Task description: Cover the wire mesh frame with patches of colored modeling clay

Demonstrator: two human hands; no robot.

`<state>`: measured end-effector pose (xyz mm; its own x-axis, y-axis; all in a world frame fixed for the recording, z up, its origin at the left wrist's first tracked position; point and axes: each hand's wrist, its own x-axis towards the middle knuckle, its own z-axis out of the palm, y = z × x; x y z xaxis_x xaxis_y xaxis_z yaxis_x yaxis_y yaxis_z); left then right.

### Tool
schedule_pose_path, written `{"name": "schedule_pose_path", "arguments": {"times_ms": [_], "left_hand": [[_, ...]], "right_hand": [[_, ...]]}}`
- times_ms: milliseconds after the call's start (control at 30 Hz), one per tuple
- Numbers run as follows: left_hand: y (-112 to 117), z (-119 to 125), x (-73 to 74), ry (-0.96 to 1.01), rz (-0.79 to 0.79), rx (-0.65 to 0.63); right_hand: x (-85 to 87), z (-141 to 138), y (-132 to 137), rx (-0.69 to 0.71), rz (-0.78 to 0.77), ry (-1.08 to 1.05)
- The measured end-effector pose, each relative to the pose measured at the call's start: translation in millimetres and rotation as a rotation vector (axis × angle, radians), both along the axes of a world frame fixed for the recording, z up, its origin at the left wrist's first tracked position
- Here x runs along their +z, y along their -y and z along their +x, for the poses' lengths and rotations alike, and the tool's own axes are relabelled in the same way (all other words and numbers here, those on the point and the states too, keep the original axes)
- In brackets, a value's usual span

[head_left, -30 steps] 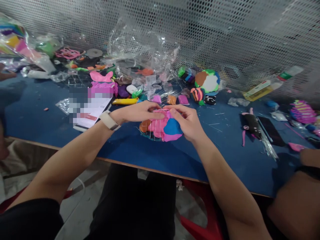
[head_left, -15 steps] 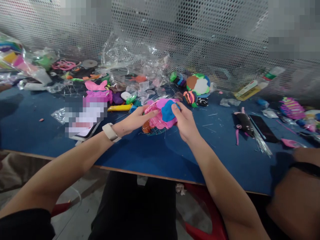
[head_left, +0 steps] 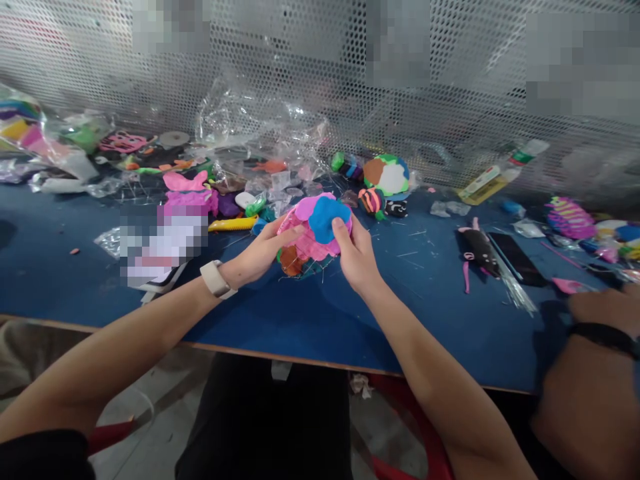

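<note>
Between my two hands is a modelling clay piece (head_left: 313,245) on a wire mesh, with pink and lilac patches, a brown patch and bare mesh along its lower edge. A flat blue clay patch (head_left: 326,219) lies on its upper right. My left hand (head_left: 263,253) grips the left side, thumb on the pink surface and fingers hidden behind. On the right side my right hand (head_left: 356,250) is closed, its thumb pressed on the blue patch and its other fingers mostly behind the piece.
A phone (head_left: 167,250) and a yellow cutter (head_left: 233,225) lie left on the blue table (head_left: 280,320). Clay pieces and plastic bags (head_left: 250,120) line the mesh wall. Rightward are a glue bottle (head_left: 500,175), a dark clay figure (head_left: 479,250) and another person's arm (head_left: 590,373).
The clay piece is tipped a little, so more of its brown patch and lower mesh shows. My right thumb has slid lower on the blue patch. The view has shifted slightly.
</note>
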<state>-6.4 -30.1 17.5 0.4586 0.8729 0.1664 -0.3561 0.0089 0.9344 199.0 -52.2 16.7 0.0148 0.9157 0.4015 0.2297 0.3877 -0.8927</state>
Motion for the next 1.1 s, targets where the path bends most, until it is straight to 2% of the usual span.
{"name": "schedule_pose_path", "arguments": {"times_ms": [100,233,400,600,867,1100], "left_hand": [[1,-3,3.4,0.018,-0.116,-0.044],[3,-3,3.6,-0.024,-0.218,-0.076],[9,1,4.3,0.01,-0.175,-0.118],[10,2,6.6,0.014,-0.14,-0.074],[10,2,2.2,0.007,-0.14,-0.091],[11,2,5.0,-0.003,-0.115,-0.086]], "right_hand": [[5.8,-1,3,0.005,-0.01,0.033],[11.2,-2,7,0.121,-0.073,0.037],[12.0,2,8,0.16,-0.053,0.037],[13.7,4,8,0.179,-0.016,0.026],[16.7,5,10,0.174,-0.057,0.09],[17.1,4,9,0.219,-0.049,0.043]]}}
